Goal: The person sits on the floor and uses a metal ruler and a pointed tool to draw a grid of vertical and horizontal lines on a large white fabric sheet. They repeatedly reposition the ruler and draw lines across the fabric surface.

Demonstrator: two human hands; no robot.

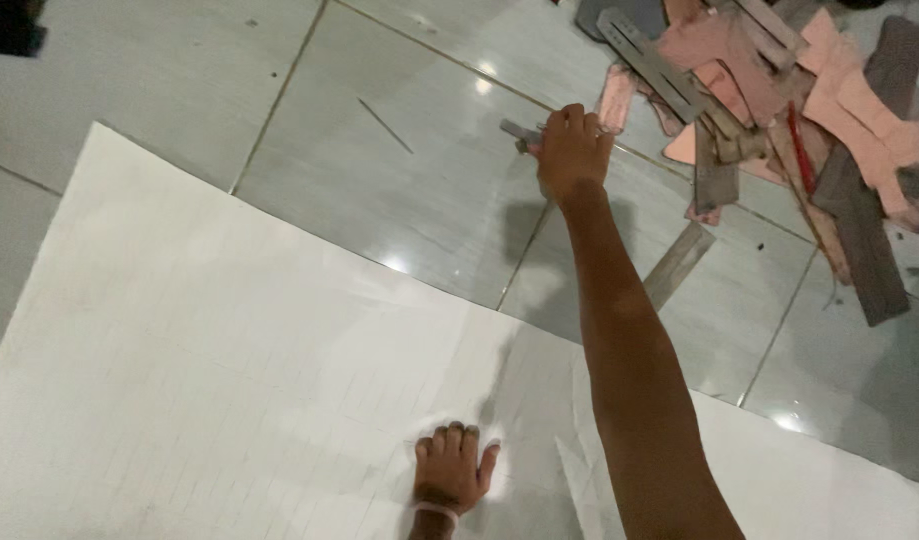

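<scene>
We close our right hand (572, 150) around a small grey metal tool (519, 131) that lies on the tiled floor (399, 150), just beside the heap of pink and grey cut pieces (779, 90). Our left hand (451, 470) rests spread flat on the white sheet (199, 380), gripping nothing. Stretched this far, we judge the wrist could brush the heap and slide pieces, or the leaning weight could crease the sheet further.

Open tile floor (399, 190) left, scrap pile (779, 110) (pink, grey strips) crowding right
</scene>
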